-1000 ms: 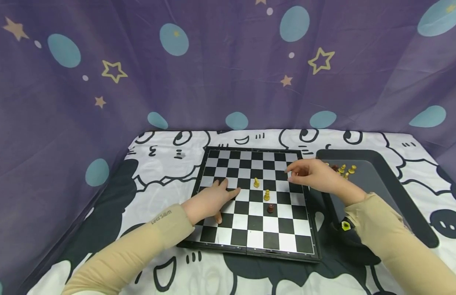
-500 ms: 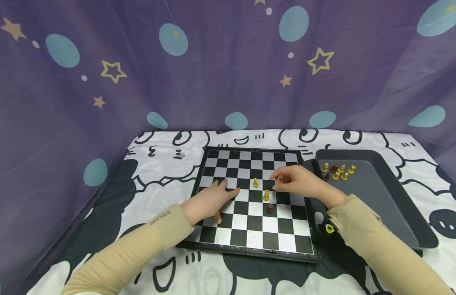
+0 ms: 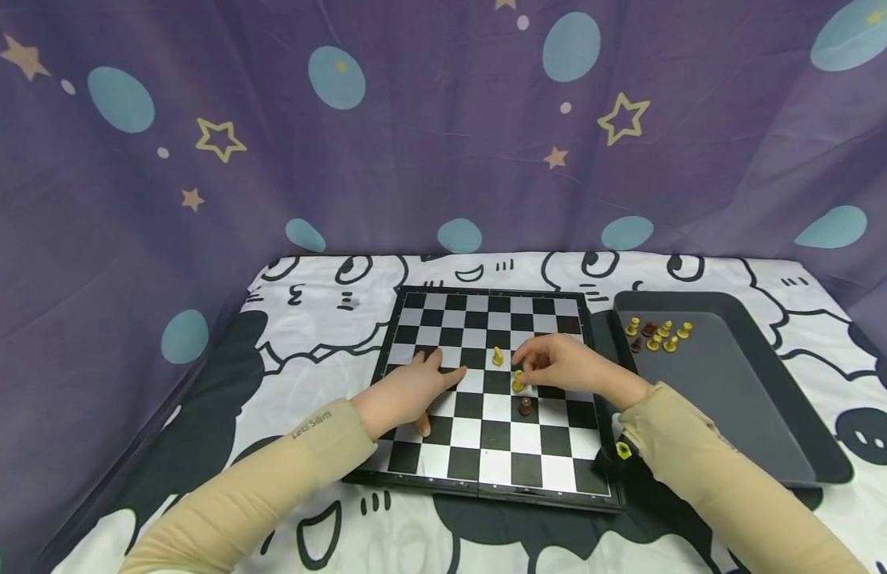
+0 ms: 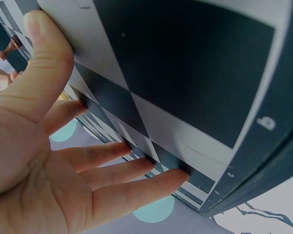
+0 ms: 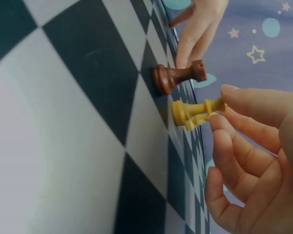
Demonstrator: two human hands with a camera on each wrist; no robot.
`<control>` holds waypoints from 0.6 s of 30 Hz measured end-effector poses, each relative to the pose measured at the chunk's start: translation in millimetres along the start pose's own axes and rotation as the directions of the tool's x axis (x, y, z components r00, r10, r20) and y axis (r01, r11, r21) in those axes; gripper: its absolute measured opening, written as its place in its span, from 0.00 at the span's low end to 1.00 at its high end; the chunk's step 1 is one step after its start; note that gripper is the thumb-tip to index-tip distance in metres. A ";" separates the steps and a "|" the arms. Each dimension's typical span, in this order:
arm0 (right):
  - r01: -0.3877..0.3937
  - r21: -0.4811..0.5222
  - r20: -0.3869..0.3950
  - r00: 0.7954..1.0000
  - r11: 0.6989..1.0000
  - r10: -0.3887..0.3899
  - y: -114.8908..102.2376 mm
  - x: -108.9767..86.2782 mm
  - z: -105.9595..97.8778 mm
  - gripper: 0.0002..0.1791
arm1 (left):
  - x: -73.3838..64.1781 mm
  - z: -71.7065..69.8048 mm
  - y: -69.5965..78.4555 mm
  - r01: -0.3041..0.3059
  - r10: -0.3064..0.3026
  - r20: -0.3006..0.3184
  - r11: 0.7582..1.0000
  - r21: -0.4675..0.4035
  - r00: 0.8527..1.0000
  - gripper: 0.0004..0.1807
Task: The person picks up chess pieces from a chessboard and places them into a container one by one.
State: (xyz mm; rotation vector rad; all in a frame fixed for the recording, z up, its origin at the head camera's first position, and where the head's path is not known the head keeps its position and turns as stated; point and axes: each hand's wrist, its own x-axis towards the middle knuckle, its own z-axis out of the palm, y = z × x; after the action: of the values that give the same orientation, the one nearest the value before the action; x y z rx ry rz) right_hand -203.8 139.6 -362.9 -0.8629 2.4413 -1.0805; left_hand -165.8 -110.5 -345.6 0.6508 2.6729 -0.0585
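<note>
The yellow piece stands upright just beyond the brown rook. The right hand is the nearer; its fingers pinch the piece's upper end. Left of the rook, the left hand spreads its fingers.

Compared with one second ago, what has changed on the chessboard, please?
The right hand moved leftward and slightly toward the person, from above the right edge of the chessboard, and now pinches the top of the nearer yellow piece. The left hand, the brown piece and the other yellow piece stayed in place.
</note>
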 end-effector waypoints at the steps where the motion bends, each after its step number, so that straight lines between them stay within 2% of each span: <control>1: 0.003 0.004 0.003 1.000 1.000 -0.003 0.3 0.5 1.0 0.13 | -0.1 0.0 0.0 -0.001 0.001 0.000 1.000 0.001 1.000 0.59; 18: 0.034 -0.007 -0.001 0.999 0.999 -0.034 -1.6 0.5 7.0 0.07 | 0.5 0.1 1.2 0.017 -0.017 0.009 1.000 -0.004 1.000 0.59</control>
State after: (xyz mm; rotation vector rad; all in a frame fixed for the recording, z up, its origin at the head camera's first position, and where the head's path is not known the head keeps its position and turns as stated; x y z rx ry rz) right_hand -199.9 134.6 -366.4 -0.9097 2.4415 -1.0850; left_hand -165.7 -109.2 -345.8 0.6255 2.6693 -0.0599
